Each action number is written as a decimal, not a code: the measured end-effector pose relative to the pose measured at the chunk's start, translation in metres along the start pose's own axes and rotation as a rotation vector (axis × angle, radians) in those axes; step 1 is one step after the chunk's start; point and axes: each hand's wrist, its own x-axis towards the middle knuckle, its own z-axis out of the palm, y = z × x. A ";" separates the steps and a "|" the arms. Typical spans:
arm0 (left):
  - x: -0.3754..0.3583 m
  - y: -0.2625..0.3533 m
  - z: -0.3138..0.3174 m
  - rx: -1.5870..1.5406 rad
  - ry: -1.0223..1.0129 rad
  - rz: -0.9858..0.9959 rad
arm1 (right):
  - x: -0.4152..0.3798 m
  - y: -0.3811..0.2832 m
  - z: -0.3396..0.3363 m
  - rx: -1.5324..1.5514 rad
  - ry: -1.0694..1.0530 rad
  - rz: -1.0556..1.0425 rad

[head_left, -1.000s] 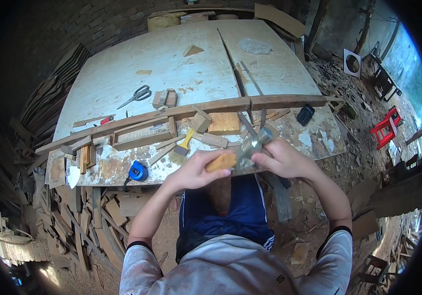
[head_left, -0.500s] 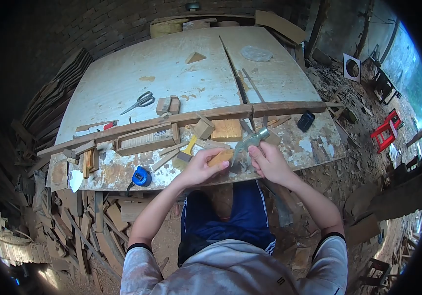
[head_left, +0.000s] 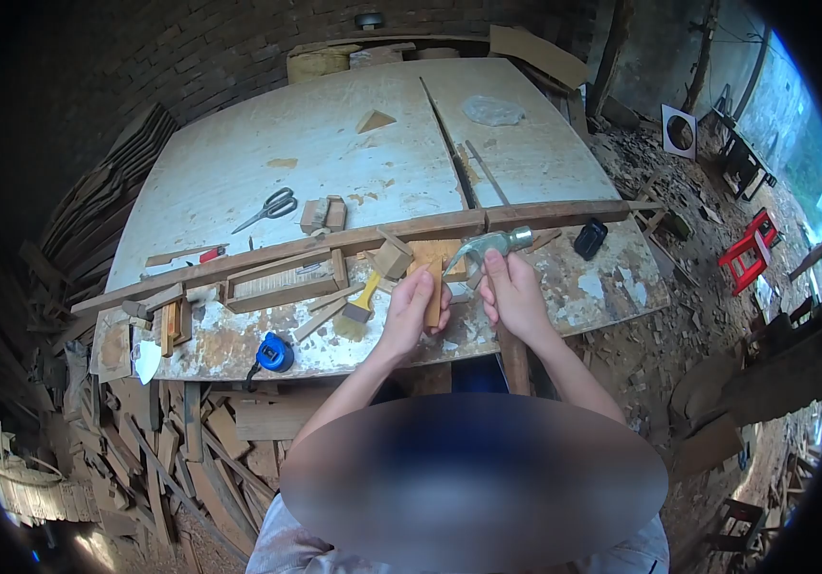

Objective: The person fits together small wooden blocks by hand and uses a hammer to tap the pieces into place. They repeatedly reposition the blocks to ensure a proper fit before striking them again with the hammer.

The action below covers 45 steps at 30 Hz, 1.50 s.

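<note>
My left hand (head_left: 409,314) is closed around a small light-brown wood piece (head_left: 434,297), which stands upright between thumb and fingers. Close beside it, my right hand (head_left: 516,298) grips a claw hammer (head_left: 493,245) just under its head, with the claw pointing left toward the top of the wood piece. The hammer's wooden handle hangs down below my right hand past the table edge. Left of my left hand lies a paintbrush (head_left: 363,302) with a yellow handle. Behind both hands are a small wood block (head_left: 393,256) and a flat yellowish board.
A long wooden beam (head_left: 363,235) runs across the worktable (head_left: 239,172). A blue tape measure (head_left: 274,353) sits near the front edge, beyond the beam lie scissors (head_left: 279,202), and a black case (head_left: 591,239) rests at right. An open wooden frame (head_left: 287,297) lies left.
The wood piece has turned from lying sideways to upright in my left hand. Both hands have risen a little, and the hammer head has tilted so its claw points left at the wood.
</note>
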 end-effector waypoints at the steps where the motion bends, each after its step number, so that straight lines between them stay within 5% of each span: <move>1: 0.000 0.002 0.004 -0.021 0.013 0.009 | 0.000 0.000 0.000 0.030 -0.002 0.004; 17: 0.009 -0.009 -0.040 -0.316 0.310 -0.217 | 0.003 0.020 -0.012 0.173 0.100 0.112; 22: 0.011 0.004 -0.066 0.172 0.328 -0.199 | -0.019 0.017 -0.031 0.207 0.142 0.089; 25: 0.010 0.002 -0.082 0.769 0.368 -0.072 | -0.034 0.020 -0.039 0.234 0.226 0.021; 29: -0.003 0.023 -0.066 0.888 0.348 -0.082 | -0.059 0.021 -0.047 0.340 0.352 -0.037; 32: -0.006 0.005 -0.091 1.266 0.361 0.208 | -0.077 0.027 -0.055 0.385 0.413 -0.047; 35: -0.018 0.017 -0.086 1.434 0.382 0.291 | -0.093 0.034 -0.064 0.417 0.486 -0.061; 39: -0.030 0.026 -0.097 1.585 0.409 0.164 | -0.114 0.039 -0.077 0.482 0.555 -0.063; 45: -0.032 0.019 -0.095 1.813 0.424 0.418 | -0.129 0.050 -0.083 0.493 0.610 -0.021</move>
